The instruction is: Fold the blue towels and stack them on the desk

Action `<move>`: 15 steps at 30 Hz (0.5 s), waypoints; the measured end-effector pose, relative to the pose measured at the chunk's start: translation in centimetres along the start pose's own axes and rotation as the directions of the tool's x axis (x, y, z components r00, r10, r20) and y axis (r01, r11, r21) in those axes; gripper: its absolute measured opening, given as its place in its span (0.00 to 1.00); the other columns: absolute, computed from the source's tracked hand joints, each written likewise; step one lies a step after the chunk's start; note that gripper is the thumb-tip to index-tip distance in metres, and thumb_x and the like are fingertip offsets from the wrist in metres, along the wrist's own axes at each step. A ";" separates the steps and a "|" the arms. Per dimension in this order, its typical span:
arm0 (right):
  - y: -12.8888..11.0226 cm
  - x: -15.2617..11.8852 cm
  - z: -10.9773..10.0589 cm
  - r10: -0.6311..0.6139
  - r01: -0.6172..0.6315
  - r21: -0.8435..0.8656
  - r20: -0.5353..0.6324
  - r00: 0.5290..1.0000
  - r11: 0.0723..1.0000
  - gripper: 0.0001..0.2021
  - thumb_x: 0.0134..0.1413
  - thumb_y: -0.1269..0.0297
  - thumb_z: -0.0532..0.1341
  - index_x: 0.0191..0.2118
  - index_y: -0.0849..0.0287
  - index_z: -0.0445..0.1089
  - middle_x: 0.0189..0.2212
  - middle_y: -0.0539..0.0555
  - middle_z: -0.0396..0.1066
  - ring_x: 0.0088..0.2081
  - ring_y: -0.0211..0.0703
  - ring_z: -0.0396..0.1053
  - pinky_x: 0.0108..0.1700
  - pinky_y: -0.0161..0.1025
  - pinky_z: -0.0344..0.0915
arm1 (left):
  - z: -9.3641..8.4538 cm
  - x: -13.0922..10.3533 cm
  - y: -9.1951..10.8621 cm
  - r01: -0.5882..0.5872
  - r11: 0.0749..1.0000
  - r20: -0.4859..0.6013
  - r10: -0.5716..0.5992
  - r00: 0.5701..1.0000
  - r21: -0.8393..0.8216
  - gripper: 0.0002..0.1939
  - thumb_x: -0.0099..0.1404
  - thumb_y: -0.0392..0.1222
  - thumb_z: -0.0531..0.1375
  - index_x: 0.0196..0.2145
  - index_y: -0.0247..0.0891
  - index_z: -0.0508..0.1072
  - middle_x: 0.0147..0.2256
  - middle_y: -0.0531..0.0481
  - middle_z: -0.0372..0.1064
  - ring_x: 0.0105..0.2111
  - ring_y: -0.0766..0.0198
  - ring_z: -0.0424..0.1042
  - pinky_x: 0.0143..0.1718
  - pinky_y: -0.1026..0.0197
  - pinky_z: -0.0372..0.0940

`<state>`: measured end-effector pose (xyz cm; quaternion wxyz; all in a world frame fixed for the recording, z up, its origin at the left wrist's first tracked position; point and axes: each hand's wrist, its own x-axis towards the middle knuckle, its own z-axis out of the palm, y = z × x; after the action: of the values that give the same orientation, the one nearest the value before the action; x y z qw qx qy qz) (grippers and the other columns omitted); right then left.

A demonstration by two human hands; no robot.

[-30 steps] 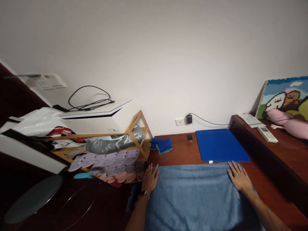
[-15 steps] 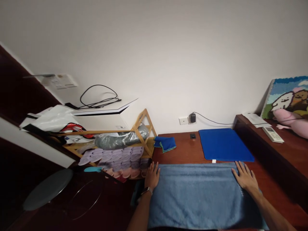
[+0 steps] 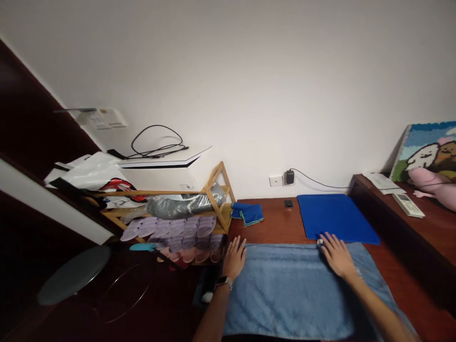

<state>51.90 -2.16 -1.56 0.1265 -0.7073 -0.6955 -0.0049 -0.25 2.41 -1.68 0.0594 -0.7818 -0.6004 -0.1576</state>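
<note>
A grey-blue towel (image 3: 288,289) lies spread out along the front of the brown wooden desk (image 3: 274,221). My left hand (image 3: 234,259) rests flat at the towel's far left corner, fingers stretched out, a watch on the wrist. Near the far edge, right of the middle, my right hand (image 3: 337,256) lies with its fingers spread, the fingertips close to the white tag of the blue mat (image 3: 333,218). Neither hand grips anything. Behind the left hand sits a small folded blue cloth (image 3: 247,213) with a green edge.
Left of the desk stands a wooden rack (image 3: 223,190) with purple slippers (image 3: 178,225) and a white box (image 3: 164,175) on top. A round stool (image 3: 74,275) is at lower left. On the right ledge lie a remote control (image 3: 408,205) and a pink plush toy (image 3: 432,187).
My right hand has slid left along the towel's far edge, away from its right corner. My left hand stays at the left corner. The view has shifted slightly.
</note>
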 end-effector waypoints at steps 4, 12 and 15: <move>-4.0 0.4 1.3 -0.074 0.068 0.048 0.130 0.989 0.997 0.32 0.72 0.48 0.42 0.75 0.51 0.58 0.75 0.52 0.55 0.76 0.54 0.50 0.75 0.60 0.48 | 0.6 -0.6 -0.5 0.025 1.000 0.098 -0.026 0.995 0.012 0.27 0.79 0.52 0.49 0.72 0.48 0.64 0.73 0.43 0.59 0.72 0.48 0.58 0.70 0.39 0.59; 8.7 -3.5 1.6 0.179 -0.176 -0.031 0.106 0.978 0.984 0.37 0.70 0.45 0.39 0.76 0.55 0.54 0.76 0.55 0.53 0.76 0.58 0.49 0.74 0.64 0.51 | 1.3 -1.2 -2.7 0.045 0.998 0.048 -0.047 0.998 0.040 0.28 0.78 0.55 0.51 0.72 0.52 0.64 0.73 0.43 0.58 0.71 0.44 0.60 0.68 0.38 0.61; 11.6 -4.3 1.3 0.255 -0.249 -0.063 0.108 0.961 0.966 0.38 0.70 0.46 0.36 0.77 0.55 0.51 0.77 0.54 0.51 0.77 0.55 0.46 0.75 0.62 0.49 | 1.4 -1.1 -2.3 0.049 0.998 0.039 -0.051 0.998 0.046 0.27 0.78 0.54 0.51 0.71 0.51 0.65 0.73 0.42 0.58 0.71 0.43 0.60 0.69 0.37 0.60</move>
<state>62.95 -6.13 -5.62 0.0686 -0.7921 -0.6055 0.0349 -2.47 2.46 -3.60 0.0611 -0.7680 -0.6242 -0.1297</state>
